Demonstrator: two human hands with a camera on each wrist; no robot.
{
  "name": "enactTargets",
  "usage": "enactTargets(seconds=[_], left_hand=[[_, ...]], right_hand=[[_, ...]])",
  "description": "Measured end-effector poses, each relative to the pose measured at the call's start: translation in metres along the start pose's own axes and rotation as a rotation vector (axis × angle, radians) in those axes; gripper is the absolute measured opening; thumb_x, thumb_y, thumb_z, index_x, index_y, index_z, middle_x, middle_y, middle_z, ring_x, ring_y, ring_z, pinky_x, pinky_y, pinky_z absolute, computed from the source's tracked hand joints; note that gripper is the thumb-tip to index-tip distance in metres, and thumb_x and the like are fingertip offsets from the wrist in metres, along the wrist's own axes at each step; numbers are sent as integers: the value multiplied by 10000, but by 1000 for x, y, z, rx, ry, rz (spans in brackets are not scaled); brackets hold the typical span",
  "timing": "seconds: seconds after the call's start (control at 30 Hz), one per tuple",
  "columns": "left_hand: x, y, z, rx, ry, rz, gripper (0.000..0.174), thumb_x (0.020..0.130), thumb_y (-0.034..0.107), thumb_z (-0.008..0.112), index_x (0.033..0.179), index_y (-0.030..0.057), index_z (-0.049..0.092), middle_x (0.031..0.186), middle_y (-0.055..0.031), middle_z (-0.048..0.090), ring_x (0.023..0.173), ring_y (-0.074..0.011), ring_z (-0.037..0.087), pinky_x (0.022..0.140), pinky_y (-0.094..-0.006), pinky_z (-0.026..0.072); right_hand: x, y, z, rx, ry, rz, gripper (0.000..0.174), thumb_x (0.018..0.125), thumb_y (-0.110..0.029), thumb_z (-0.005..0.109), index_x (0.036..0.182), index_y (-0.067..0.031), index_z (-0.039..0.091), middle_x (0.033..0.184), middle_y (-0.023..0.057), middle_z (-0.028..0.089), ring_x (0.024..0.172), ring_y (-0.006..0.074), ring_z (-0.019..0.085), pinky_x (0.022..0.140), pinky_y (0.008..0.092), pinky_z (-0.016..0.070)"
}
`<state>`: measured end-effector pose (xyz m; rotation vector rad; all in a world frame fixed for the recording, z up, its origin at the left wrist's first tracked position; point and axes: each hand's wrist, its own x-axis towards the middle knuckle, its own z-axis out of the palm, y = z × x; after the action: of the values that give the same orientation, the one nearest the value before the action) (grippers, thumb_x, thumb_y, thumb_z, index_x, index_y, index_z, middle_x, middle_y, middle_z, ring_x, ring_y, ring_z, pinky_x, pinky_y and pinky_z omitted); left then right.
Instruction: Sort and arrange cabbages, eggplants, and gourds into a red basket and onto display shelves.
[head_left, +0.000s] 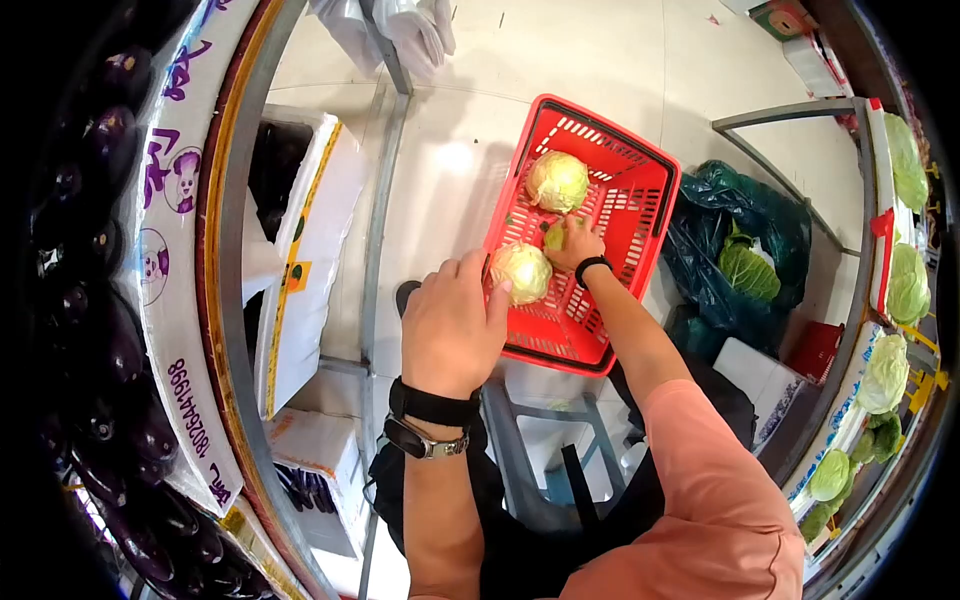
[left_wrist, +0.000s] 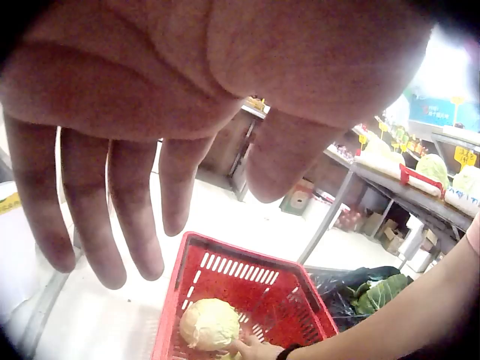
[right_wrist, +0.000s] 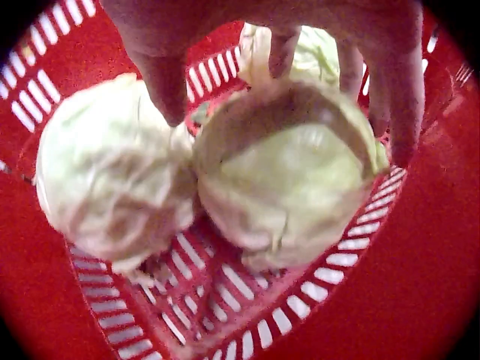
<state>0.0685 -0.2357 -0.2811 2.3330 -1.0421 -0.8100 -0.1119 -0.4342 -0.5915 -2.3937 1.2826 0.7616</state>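
Note:
Inside a red plastic basket lie three pale green cabbages. My right hand reaches down into it and grips one cabbage from above, the thumb on one side and the fingers over the other. In the head view this hand mostly hides it. A second cabbage sits beside it on the near side, and a third cabbage lies at the far end. Over the basket's left edge, my left hand hovers with its fingers extended, holding nothing; its thumb overlaps the near cabbage in the head view.
Under the basket's near end stands a grey stool. To the right, a dark plastic bag holds leafy greens, below a shelf of cabbages. Eggplants fill the left display, with white foam boxes beneath it.

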Motion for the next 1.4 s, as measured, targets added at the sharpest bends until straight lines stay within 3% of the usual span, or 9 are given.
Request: enactTargets(seconds=[0.1,0.2,0.43,0.7,1.03,1.1,1.23,1.3,1.4], left_hand=[[-1,0,1,4,17,11,368,940,244,610,1218,4,587,1042,-198,661,956,-380,629,861,-484,483],[0,5,0,15,-2,-5,375,948,258,613,1226,7,592,1057,-201,661,984,-387,630,859,-474,495],[-1,11,4,57,38,18,327,930,239,634,1183,34,606,960,-172,646,910,-382,622,799,-473,498],[-2,7,11,86,33,56,352,926,255,635,1175,12,583,961,-152,625,909,-317,615,814,-431,473],[-4,2,14,56,87,119,354,909,258,647,1164,21,583,937,-164,630,874,-341,622,766,-462,473],[-4,-3,14,12,113,160,348,906,250,649,1162,23,587,924,-166,631,867,-347,623,762,-467,476],[-1,6,-2,45,-76,5,399,959,292,615,1249,18,593,1152,-225,660,1092,-390,620,934,-452,496],[-5,-9,15,-77,85,201,344,929,259,630,1179,23,624,1083,-202,671,1008,-392,633,884,-480,502],[0,0,11,-146,-60,58,394,955,268,619,1269,29,607,1174,-214,678,1094,-357,654,931,-432,511]], right_hand=[[51,1,13,306,304,194,980,695,-538,819,1472,-172,349,1417,246,401,1294,482,449,967,533,508],[82,-2,-17,447,564,65,1085,645,-536,858,1510,-170,313,1416,253,389,1250,483,506,972,521,510],[111,-16,-45,407,137,147,1219,523,-456,924,1542,-307,271,1497,245,300,1266,461,525,1029,498,498],[105,-25,-45,365,246,112,1096,497,-377,952,1421,-221,383,1348,245,477,1190,429,560,1003,520,492],[93,-32,-75,347,91,2,1223,525,-414,943,1534,-277,265,1489,301,333,1260,464,522,1049,525,466],[83,-20,-102,352,84,-75,1216,599,-530,895,1552,-153,240,1492,327,355,1284,469,509,1062,479,460],[21,26,-171,432,270,-375,822,792,-497,771,1402,-33,475,1205,266,651,1136,347,651,964,460,516],[-44,57,-225,471,239,-338,676,861,-481,717,1326,-20,548,1134,219,699,1039,327,696,903,426,544],[-144,129,-290,495,388,-293,543,878,-409,697,1247,-24,595,1031,207,720,969,350,700,857,425,550]])
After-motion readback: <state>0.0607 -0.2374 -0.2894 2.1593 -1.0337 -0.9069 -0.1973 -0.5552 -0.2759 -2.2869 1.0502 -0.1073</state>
